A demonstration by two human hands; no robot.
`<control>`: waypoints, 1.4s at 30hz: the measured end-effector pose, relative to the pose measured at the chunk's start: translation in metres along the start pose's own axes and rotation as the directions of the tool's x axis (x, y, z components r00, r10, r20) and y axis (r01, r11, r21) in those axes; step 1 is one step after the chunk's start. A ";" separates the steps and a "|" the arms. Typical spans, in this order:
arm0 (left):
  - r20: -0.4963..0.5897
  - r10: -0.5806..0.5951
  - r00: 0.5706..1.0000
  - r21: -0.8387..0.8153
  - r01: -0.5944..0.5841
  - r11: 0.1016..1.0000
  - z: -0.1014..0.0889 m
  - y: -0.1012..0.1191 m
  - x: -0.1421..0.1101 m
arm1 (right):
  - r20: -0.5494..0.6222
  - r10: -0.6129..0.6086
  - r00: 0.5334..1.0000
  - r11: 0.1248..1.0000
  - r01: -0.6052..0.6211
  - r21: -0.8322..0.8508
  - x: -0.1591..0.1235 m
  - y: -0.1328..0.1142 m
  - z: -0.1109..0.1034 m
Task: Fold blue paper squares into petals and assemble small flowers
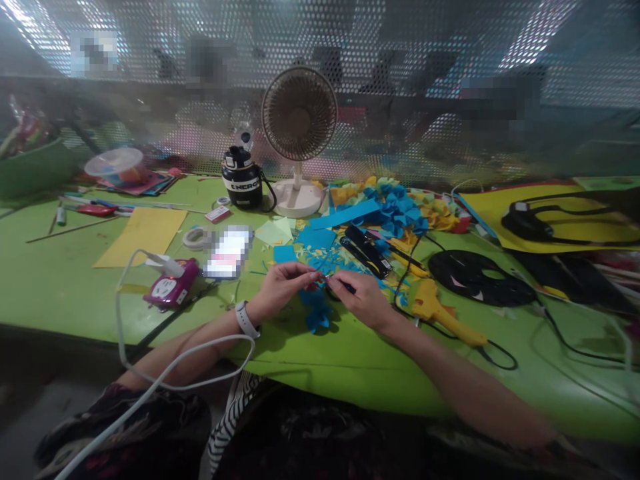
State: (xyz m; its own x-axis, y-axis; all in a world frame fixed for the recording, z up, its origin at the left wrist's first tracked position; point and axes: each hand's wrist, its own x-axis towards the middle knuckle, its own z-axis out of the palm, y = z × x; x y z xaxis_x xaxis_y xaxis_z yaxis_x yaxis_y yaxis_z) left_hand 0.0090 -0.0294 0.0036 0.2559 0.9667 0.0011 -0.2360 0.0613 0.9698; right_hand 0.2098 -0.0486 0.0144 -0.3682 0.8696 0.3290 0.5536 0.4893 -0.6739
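My left hand (286, 287) is closed in a pinch near the table's front edge; what lies between its fingertips is too small to make out. Facing it, almost fingertip to fingertip, my right hand (364, 299) is closed around a small dark-handled tool (353, 289) with a shiny tip, mostly hidden by the fingers. Just below the hands is a blue folded-paper piece (319, 313), its upper part covered. Beyond them, blue and yellow paper scraps (327, 259) are scattered around a black stapler (365, 251).
A yellow glue gun (447, 313) with its cord lies right, near a black disc (480, 277). Paper flowers (400, 207) are heaped behind. A fan (300, 113), black bottle (242, 180), phone (229, 252) and purple power adapter (173, 285) stand or lie left; a white cable (185, 360) crosses my left forearm.
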 end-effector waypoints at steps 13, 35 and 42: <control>0.039 0.029 0.999 0.001 -0.029 1.000 -0.003 -0.007 0.002 | -0.005 -0.037 0.999 0.999 0.037 0.013 0.000 0.000 -0.001; -0.017 0.122 0.992 -0.045 -0.122 0.991 -0.001 -0.004 0.001 | -0.099 -0.097 0.990 0.994 0.092 -0.051 -0.003 0.001 0.003; -0.042 0.129 0.991 -0.058 -0.132 0.990 -0.001 -0.003 0.001 | -0.126 -0.175 0.977 0.983 0.166 -0.076 -0.002 0.007 0.004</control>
State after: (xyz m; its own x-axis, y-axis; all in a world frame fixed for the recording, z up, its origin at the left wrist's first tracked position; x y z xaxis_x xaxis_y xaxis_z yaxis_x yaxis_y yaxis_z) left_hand 0.0091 -0.0288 0.0007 0.1832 0.9762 0.1161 -0.3213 -0.0522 0.9456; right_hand 0.2114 -0.0473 0.0069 -0.3621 0.7720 0.5224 0.5398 0.6306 -0.5577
